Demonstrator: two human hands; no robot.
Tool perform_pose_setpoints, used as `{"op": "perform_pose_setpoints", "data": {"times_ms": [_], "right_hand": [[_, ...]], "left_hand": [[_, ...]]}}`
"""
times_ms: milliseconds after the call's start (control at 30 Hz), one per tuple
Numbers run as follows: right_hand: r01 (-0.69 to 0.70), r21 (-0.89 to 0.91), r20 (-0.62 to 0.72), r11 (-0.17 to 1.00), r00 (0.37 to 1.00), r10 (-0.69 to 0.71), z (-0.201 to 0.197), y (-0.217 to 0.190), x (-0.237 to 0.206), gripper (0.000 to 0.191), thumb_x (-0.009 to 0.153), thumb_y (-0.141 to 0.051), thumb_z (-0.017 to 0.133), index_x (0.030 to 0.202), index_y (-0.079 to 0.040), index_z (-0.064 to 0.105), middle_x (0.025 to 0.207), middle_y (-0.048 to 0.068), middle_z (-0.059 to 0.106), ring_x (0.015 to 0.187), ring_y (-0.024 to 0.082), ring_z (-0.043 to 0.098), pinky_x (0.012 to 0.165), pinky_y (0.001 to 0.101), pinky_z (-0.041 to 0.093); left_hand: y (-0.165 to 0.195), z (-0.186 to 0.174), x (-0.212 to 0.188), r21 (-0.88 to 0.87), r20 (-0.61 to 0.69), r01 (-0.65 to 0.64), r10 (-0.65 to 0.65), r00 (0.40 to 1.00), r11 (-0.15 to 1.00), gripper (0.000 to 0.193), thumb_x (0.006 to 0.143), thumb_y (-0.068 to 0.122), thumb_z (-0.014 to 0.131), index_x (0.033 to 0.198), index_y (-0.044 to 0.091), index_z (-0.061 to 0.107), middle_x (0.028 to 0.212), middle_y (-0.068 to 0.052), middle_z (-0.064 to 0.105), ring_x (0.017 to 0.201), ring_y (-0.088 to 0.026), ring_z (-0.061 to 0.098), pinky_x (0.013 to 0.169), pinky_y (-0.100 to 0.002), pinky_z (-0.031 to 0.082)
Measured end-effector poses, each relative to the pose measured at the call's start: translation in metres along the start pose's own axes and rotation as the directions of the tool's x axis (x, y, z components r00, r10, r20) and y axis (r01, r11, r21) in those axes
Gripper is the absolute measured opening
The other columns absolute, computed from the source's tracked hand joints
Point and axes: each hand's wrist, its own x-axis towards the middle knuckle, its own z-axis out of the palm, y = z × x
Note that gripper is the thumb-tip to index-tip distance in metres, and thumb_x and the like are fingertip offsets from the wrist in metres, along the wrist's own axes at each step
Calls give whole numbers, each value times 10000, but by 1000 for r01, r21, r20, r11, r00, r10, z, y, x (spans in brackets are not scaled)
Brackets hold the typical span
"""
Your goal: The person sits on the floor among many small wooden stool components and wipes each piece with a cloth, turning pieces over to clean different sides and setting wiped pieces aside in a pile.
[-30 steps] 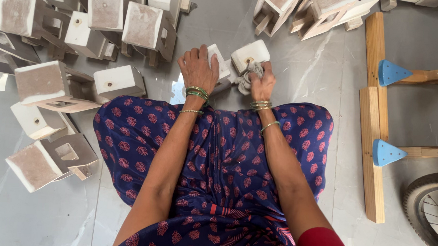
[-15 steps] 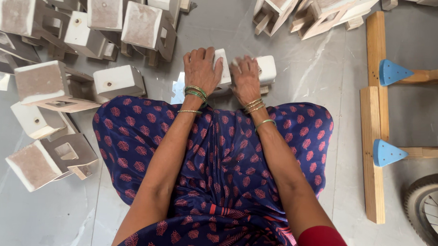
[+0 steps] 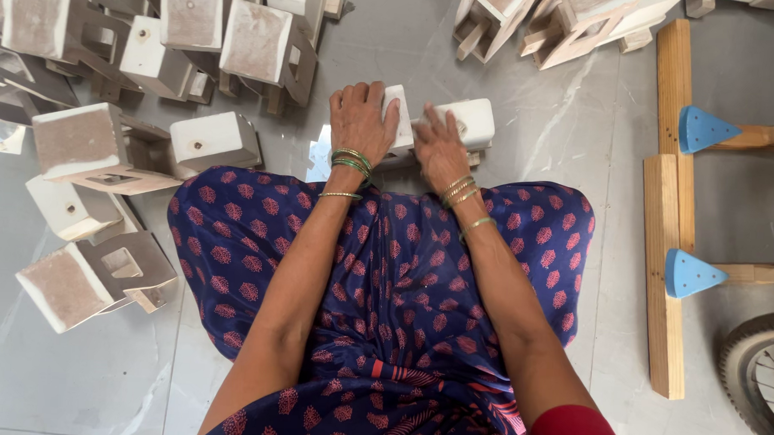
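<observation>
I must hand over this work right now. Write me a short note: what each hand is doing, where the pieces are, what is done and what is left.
Left hand: flat on the left end of a white block piece on the floor, just past the knees.
Right hand: resting on the same piece, beside the left hand.
Pile of similar white blocks with wooden frames: front left. More pieces: front right.
Wooden rails with blue wedges: on the right, by a wheel.
Done: cannot tell which pieces are finished.
Left: the piece under both hands is in work.

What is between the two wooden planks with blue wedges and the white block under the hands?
In the head view, only bare grey floor lies between the wooden planks and the white block.
</observation>
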Motion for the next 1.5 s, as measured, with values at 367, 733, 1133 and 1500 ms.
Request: {"op": "perform_pose_setpoints", "data": {"times_ms": [367,733,1133,1500], "right_hand": [[-247,436,-233,865,898,374,-24,61,-8,379,880,-60,696,1259,-72,689,1196,170,661,1080,408,620,958,480,502],[-689,252,-5,680,701,713,-11,32,-3,260,918,-196,696,1169,-133,678,1089,188,654,954,456,657,826,550,531],[-587,769,307,252,685,660,-13,40,-9,325,883,-204,655,1163,-40,676,1075,199,747,1002,370,736,872,469,589],[-681,478,459,555,732,503,-6,9,-12,459,914,-395,546,1071,-23,764,1010,276,726,1002,443,700,948,482,532]], "left_hand": [[-7,-14,9,-88,132,-135,146,980,987,487,958,467,620,1197,45,659,1074,-140,642,1067,-311,549,1037,-463,357],[19,1,40,347,181,153,-226,957,925,672,991,554,523,1503,120,490,1490,-290,411,1273,-483,427,1048,-678,277],[2,16,69,185,187,-50,15,982,981,575,1010,528,547,1434,139,560,1467,-199,474,1282,-424,435,1065,-663,257],[1,10,95,202,123,-145,122,985,969,456,1004,441,583,1360,162,635,1320,-202,562,1225,-379,492,1054,-622,291]]}}
